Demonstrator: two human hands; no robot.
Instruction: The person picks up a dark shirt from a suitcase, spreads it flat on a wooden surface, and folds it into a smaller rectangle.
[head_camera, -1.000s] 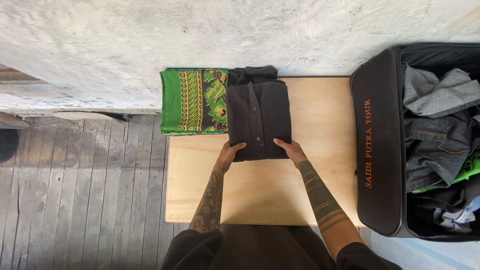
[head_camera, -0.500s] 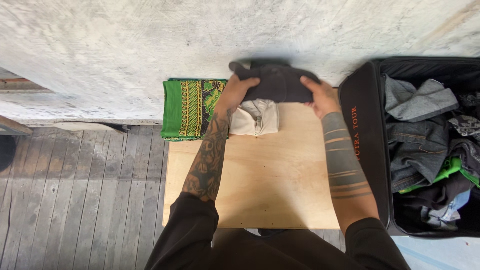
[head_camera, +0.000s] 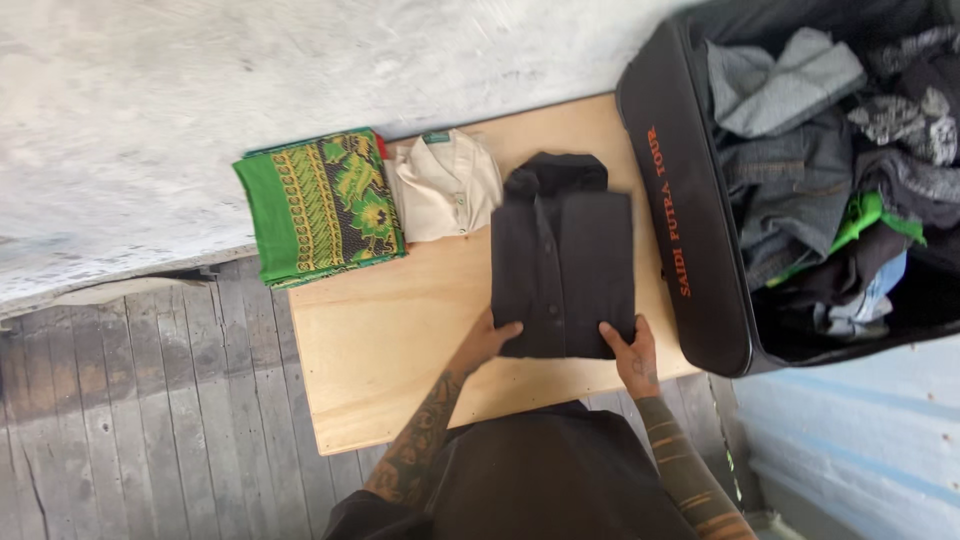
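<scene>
Black fabric sits flat under my fingers: the folded black shirt (head_camera: 563, 258) now lies on the plywood counter (head_camera: 380, 345) just beside the suitcase (head_camera: 690, 250), where half a second ago I had it lifted over the cream shirt (head_camera: 445, 185). That cream shirt is uncovered now, touching the green patterned cloth (head_camera: 318, 205) at the far edge. My left hand (head_camera: 490, 338) rests on the near left corner of the black shirt, my right hand (head_camera: 630, 350) on the near right corner, both laid loosely on it rather than gripping. So the shirt is set down, apart from the cream one.
</scene>
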